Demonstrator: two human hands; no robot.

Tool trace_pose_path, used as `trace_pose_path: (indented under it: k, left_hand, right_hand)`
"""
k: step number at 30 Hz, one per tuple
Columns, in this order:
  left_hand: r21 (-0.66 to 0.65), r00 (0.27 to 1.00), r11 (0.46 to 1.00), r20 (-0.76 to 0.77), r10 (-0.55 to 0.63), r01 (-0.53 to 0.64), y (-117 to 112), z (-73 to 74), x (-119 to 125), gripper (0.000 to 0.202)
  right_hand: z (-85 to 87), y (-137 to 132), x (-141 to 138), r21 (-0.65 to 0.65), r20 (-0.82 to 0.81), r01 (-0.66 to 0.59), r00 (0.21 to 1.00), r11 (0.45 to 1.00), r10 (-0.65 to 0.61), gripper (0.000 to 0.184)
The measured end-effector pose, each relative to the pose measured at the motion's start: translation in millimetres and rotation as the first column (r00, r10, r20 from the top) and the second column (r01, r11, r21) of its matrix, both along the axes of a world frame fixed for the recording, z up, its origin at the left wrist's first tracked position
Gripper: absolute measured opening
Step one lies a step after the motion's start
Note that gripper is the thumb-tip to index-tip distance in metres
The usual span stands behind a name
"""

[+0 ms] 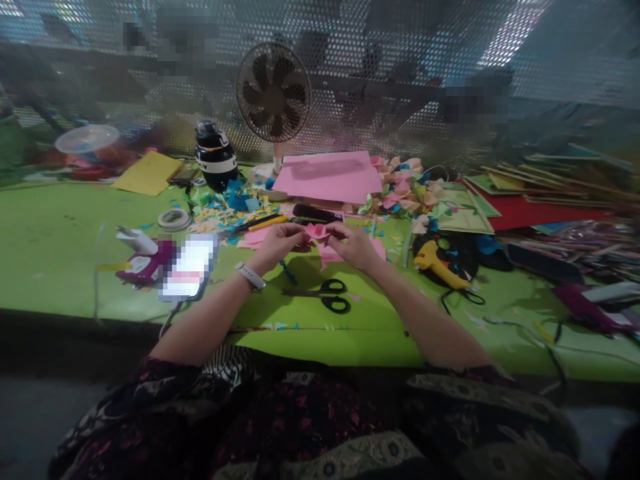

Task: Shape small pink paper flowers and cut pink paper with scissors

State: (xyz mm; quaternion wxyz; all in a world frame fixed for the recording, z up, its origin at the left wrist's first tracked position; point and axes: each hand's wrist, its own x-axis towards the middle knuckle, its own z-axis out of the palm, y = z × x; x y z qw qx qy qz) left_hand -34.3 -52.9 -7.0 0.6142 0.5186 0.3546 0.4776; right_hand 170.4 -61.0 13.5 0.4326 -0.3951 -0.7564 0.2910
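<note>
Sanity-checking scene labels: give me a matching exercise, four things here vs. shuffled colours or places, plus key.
Things:
1. flower
2. scissors
3. glue gun
4. fan

Colours or places:
A. yellow, to the right of the right hand
B. upright at the back of the table
C. pink, held between left hand and right hand
D. lying on the table, black-handled

Pairs: 1-C, 2-D, 3-A, 4-B

Flower [316, 231]: thin matt paper. Worktop [60, 247]: smooth, faintly glossy. Scissors [321, 292] near worktop's front edge: plastic-looking handles. Pink sheets [330, 183] toward far edge: smooth matt paper. Bottle [216, 150], far edge: glossy. Glue gun [441, 266]: smooth plastic.
</note>
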Motion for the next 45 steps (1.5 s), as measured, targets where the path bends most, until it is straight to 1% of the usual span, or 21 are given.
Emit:
trace_pose_path:
  k: [1,3,6,9,11,13,15,17,18,20,24,26,27,29,31,33,36,39,42,45]
  left_hand:
    - [-0.008,1.000,1.000,-0.008,-0.006,0.006,1,-0.2,-1,0.030]
    - [-0.008,0.999,1.000,-0.041,-0.024,0.024,2,-0.1,-2,0.033]
    - [0.023,0.994,0.998,-0.095,-0.048,0.050,2,0.4,-4,0.036]
    - [0.045,0.989,0.997,-0.137,-0.063,0.070,3,-0.2,-4,0.033]
    - [0.061,0.986,0.996,-0.159,-0.050,0.061,5,-1.9,-3,0.025]
    - [0.102,0.985,0.994,-0.174,-0.019,0.038,7,-4.2,-3,0.016]
    - [0.172,0.981,0.985,-0.195,0.017,0.017,8,-6.0,-3,0.009]
    - [0.247,0.973,0.969,-0.223,0.052,0.005,8,-6.5,-3,0.007]
    - [0.274,0.971,0.962,-0.232,0.065,0.001,7,-6.3,-3,0.007]
    - [0.299,0.968,0.954,-0.240,0.071,0.004,5,-4.9,-2,0.009]
    - [0.321,0.951,0.946,-0.306,0.049,0.055,2,-1.3,-1,0.015]
    - [0.392,0.928,0.918,-0.359,0.099,0.053,0,0.2,-2,0.016]
    - [0.449,0.912,0.893,-0.383,0.150,0.042,-2,0.9,-2,0.016]
    - [0.578,0.861,0.815,-0.433,0.267,0.038,-5,1.9,-1,0.015]
    - [0.681,0.795,0.729,-0.479,0.371,0.070,-8,2.0,0,0.016]
    - [0.741,0.729,0.661,-0.517,0.448,0.119,-11,1.0,2,0.016]
    - [0.783,0.652,0.596,-0.546,0.526,0.175,-13,-2.2,3,0.015]
    - [0.793,0.620,0.578,-0.554,0.556,0.191,-14,-5.3,4,0.014]
    - [0.791,0.593,0.589,-0.556,0.582,0.164,-16,-6.4,5,0.015]
    - [0.778,0.529,0.609,-0.584,0.616,0.150,-20,-5.6,7,0.019]
  right_hand:
    - [-0.3,0,0,0.050,0.043,0.007,0.999,0.999,-0.009,0.011]
    - [-0.8,1,1,0.095,0.102,0.024,0.994,0.995,-0.034,0.013]
    - [-1.2,1,0,0.085,0.131,0.036,0.990,0.996,-0.047,0.016]
    - [-1.6,0,-2,0.061,0.099,0.026,0.995,0.998,-0.032,0.018]
    - [-2.8,0,-3,0.009,0.066,0.030,0.997,1.000,-0.031,0.015]
    - [-5.3,0,-3,-0.098,0.013,0.021,1.000,0.995,-0.020,0.011]
    - [-8.4,1,-4,-0.207,-0.047,-0.019,0.999,0.978,0.009,0.010]
    - [-11.0,2,-5,-0.238,-0.075,-0.057,0.996,0.970,0.040,0.008]
    - [-11.8,2,-5,-0.219,-0.067,-0.060,0.997,0.974,0.046,0.006]
    - [-12.1,2,-6,-0.141,-0.011,-0.032,0.999,0.990,0.031,0.005]
    - [-11.2,-1,-7,-0.008,0.118,0.038,0.992,0.999,-0.037,0.010]
    - [-11.7,-2,-7,0.047,0.177,0.061,0.982,0.997,-0.068,0.013]
    - [-12.2,-3,-8,0.076,0.205,0.073,0.975,0.994,-0.087,0.014]
    - [-13.5,-4,-8,0.127,0.261,0.090,0.958,0.988,-0.121,0.015]
    - [-14.6,-6,-9,0.168,0.309,0.102,0.939,0.980,-0.151,0.016]
    - [-15.0,-7,-9,0.202,0.344,0.110,0.922,0.973,-0.176,0.017]
    - [-13.7,-10,-10,0.198,0.353,0.108,0.919,0.974,-0.174,0.016]
    - [-11.5,-13,-11,0.126,0.316,0.088,0.941,0.988,-0.124,0.016]
    - [-10.4,-15,-14,0.065,0.288,0.066,0.954,0.996,-0.082,0.019]
    - [-10.4,-16,-16,0.059,0.307,0.080,0.947,0.995,-0.094,0.021]
